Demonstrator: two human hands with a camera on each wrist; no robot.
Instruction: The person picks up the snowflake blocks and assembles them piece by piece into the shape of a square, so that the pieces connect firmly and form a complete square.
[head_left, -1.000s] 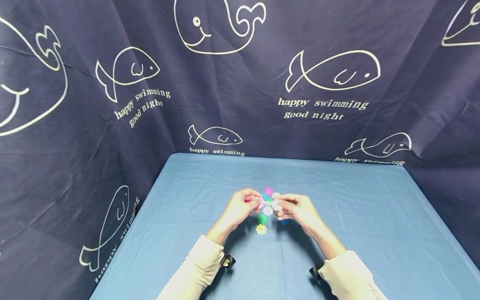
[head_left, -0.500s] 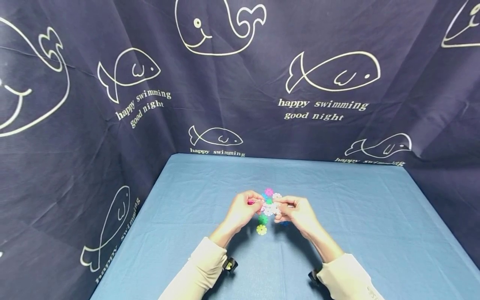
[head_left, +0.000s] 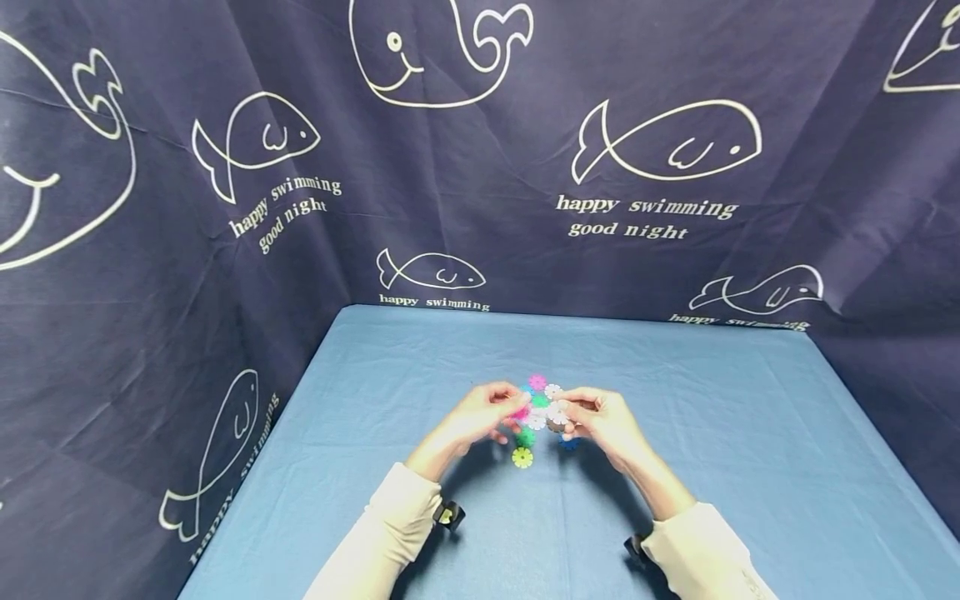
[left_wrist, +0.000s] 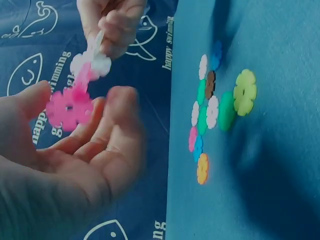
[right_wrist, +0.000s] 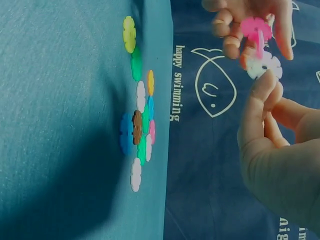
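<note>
A short chain of linked plastic snowflake discs hangs above the table between the hands. My right hand (head_left: 603, 421) pinches its white snowflake disc (right_wrist: 266, 66) between thumb and fingertips. At the chain's other end is a bright pink snowflake disc (left_wrist: 70, 108), with a lighter pink disc (left_wrist: 84, 75) edge-on between it and the white one. My left hand (left_wrist: 95, 150) is around the bright pink disc, thumb and fingers spread apart beside it. The left fingertips are blurred in the left wrist view.
Several loose snowflake discs lie on the blue table (head_left: 420, 358) beneath the hands: yellow-green (left_wrist: 245, 92), green (left_wrist: 226, 111), brown (right_wrist: 137, 127), blue (right_wrist: 125, 134), orange (left_wrist: 202, 168) and white (right_wrist: 136, 174). A dark curtain (head_left: 480, 167) with fish drawings stands behind and at the left.
My left fingers have loosened from their pinch and shifted slightly left, showing more of the bright pink disc. The right hand keeps its pinch and has moved only slightly.
</note>
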